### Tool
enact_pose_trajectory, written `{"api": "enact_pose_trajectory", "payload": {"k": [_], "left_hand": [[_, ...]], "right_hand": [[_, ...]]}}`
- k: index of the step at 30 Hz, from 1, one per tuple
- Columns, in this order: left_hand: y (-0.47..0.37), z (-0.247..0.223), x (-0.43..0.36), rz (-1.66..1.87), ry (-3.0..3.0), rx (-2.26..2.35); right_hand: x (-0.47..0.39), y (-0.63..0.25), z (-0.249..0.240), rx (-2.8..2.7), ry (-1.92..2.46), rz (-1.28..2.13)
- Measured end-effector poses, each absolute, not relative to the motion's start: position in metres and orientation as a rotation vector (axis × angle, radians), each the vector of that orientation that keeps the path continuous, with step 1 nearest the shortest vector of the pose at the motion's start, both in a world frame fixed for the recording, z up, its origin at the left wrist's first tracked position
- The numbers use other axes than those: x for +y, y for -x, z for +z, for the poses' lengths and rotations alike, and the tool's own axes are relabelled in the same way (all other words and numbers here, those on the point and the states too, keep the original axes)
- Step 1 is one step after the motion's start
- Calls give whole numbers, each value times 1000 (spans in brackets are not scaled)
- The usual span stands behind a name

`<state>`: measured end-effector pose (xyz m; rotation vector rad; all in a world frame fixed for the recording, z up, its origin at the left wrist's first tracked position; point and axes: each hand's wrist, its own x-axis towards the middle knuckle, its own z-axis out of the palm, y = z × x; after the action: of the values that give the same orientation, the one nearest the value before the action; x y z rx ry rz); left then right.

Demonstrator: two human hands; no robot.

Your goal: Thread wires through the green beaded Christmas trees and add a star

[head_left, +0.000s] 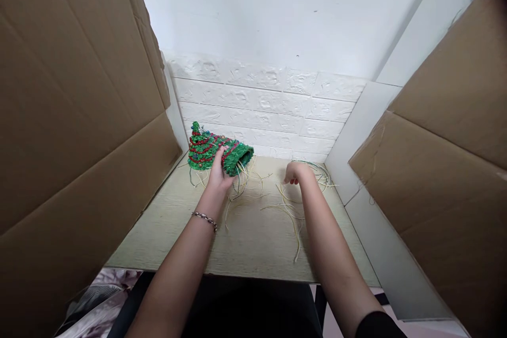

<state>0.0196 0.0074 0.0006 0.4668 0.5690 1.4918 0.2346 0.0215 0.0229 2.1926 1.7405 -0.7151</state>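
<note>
My left hand (pixel 222 171) is wrapped round a green Christmas tree decoration (pixel 237 157), tilted so its hollow base faces right. Red garland and small coloured beads cover its outside. Farther left, more green tree with red garland (pixel 200 152) shows; whether it is a second tree I cannot tell. Pale and dark strands (pixel 242 175) hang from the hollow base to the tabletop. My right hand (pixel 296 172) is bent down over the table with its fingers curled together. Loose yellowish strands (pixel 292 216) lie right below its fingertips; what is between the fingers is hidden.
A coil of green and pale strands (pixel 322 174) lies at the back right of the wooden tabletop (pixel 253 248). Tall cardboard panels stand at left (pixel 87 116) and right (pixel 447 158). A white brick-pattern wall (pixel 269 100) closes off the back.
</note>
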Motion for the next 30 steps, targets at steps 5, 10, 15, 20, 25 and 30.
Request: {"api": "enact_pose_trajectory", "payload": {"k": [5, 10, 15, 20, 25, 30], "left_hand": [[-23, 0, 6, 1488, -505, 513], [-29, 3, 1, 1498, -575, 461], [-31, 3, 1, 1436, -540, 484], [-28, 2, 2, 1386, -581, 450], [-30, 2, 0, 1422, -640, 411], [-31, 1, 1, 1452, -668, 426]], "right_hand": [[20, -234, 13, 1764, -2113, -950], [22, -228, 7, 1804, -2118, -1041], [22, -221, 7, 1932, -2167, -942], [17, -224, 27, 2181, -2255, -755], [4, -233, 54, 2478, -2519, -503], [-6, -230, 73, 2943, -2880, -371]]}}
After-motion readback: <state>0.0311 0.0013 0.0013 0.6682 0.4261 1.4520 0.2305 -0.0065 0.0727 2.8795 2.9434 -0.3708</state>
